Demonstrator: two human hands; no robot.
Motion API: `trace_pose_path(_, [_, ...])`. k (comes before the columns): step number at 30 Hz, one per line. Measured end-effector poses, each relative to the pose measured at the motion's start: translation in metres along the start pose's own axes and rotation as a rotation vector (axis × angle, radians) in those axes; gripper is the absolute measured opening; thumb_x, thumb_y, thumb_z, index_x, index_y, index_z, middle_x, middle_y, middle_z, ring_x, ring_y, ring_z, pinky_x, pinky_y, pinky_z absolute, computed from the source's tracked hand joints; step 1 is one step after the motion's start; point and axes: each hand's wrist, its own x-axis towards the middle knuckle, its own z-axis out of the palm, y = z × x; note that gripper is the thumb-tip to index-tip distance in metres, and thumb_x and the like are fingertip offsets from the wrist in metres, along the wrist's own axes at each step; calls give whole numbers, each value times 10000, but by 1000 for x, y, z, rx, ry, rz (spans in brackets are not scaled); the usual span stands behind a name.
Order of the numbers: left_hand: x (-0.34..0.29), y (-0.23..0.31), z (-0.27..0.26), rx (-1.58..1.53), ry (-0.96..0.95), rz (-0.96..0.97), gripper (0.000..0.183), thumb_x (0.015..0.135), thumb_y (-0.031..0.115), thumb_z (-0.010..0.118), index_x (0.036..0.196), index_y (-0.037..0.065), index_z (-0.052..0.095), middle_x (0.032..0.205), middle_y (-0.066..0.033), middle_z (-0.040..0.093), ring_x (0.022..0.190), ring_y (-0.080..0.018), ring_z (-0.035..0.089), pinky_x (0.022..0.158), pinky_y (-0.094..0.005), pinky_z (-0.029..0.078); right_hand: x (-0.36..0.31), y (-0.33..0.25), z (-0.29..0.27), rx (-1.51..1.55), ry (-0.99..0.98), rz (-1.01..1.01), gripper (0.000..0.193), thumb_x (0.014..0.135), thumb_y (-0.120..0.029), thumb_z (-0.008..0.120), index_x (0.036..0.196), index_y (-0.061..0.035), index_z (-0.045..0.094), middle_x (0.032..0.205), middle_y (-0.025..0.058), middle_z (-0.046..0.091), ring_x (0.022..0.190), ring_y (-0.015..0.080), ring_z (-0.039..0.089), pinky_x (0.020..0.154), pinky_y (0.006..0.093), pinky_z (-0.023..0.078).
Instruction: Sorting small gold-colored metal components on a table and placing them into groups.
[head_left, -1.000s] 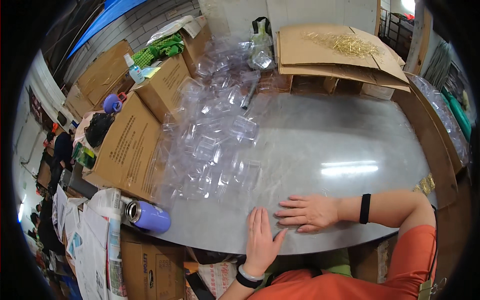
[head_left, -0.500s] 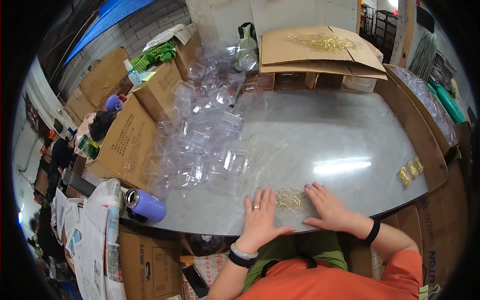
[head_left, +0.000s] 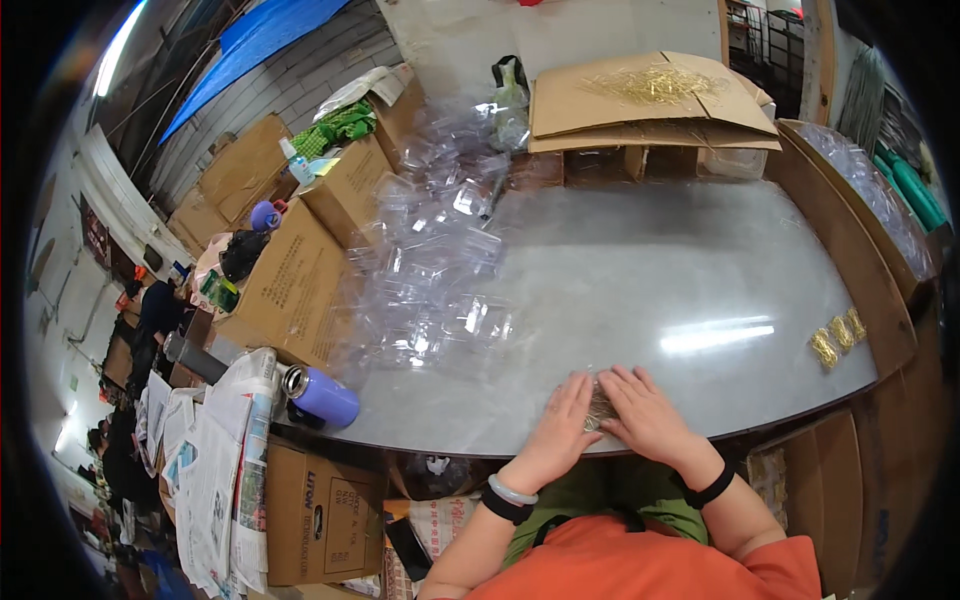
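Note:
A small pile of thin gold-coloured wire pieces lies near the front edge of the grey table, mostly covered by my hands. My left hand rests along the pile's left side, fingers stretched out and slanting over it. From the right, my right hand lies against the pile, its fingers also extended. The fingertips of both hands nearly meet at the far end, with the wire pieces between the palms. Whether the pieces are pins or cut wires is too small to tell.
Three gold bundles lie at the table's right edge. Clear plastic boxes heap up on the left, beside a cardboard box and a purple flask. More gold pieces lie on cardboard at the back.
My hands have come closer together, squeezing the spread wire pieces into a narrower pile. The whole view has shifted slightly, with the surroundings on the left moving rightward.

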Motion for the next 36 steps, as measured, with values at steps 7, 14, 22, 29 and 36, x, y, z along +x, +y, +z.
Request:
trace_pose_path(7, [0, -2, -9, 47, -60, -33, 814, 882, 262, 764, 1513, -50, 356, 1533, -223, 400, 1484, -429, 297, 1234, -547, 226, -5, 27, -2, 625, -16, 22, 528, 933, -156, 679, 1426, -45, 525, 1467, 178, 531, 1389, 386, 465, 1196, 494, 328])
trace_pose_path(14, [11, 22, 0, 106, -2, -2, 637, 899, 216, 741, 1431, -11, 475, 1351, -197, 493, 1372, -450, 406, 1183, -583, 288, -22, 18, -28, 238, -9, 71, 634, 851, -230, 779, 1403, -39, 532, 1406, 158, 569, 1324, 363, 509, 1135, 470, 398])
trace_pose_path(22, [13, 25, 13, 104, 20, 1, 592, 930, 191, 696, 1433, -20, 465, 1407, -220, 473, 1390, -431, 405, 1189, -565, 294, -40, 6, -1, 130, 155, 194, 683, 883, -256, 742, 1418, 63, 460, 1437, 266, 501, 1361, 432, 456, 1156, 491, 373])
trace_pose_path(29, [18, 19, 13, 22, -11, -8, 745, 942, 226, 686, 1518, -66, 314, 1509, -259, 419, 1426, -419, 388, 1203, -535, 289, -8, -9, 2, 370, 74, 35, 918, 901, -432, 717, 1504, 109, 283, 1518, 359, 360, 1433, 494, 356, 1208, 503, 308])
trace_pose_path(36, [10, 10, 10, -245, 136, -127, 793, 956, 251, 713, 1552, -39, 276, 1519, -265, 407, 1386, -450, 413, 1165, -482, 352, -9, 20, -12, 145, -45, 26, 980, 792, -487, 808, 1499, 21, 358, 1485, 214, 483, 1425, 410, 412, 1204, 583, 252])
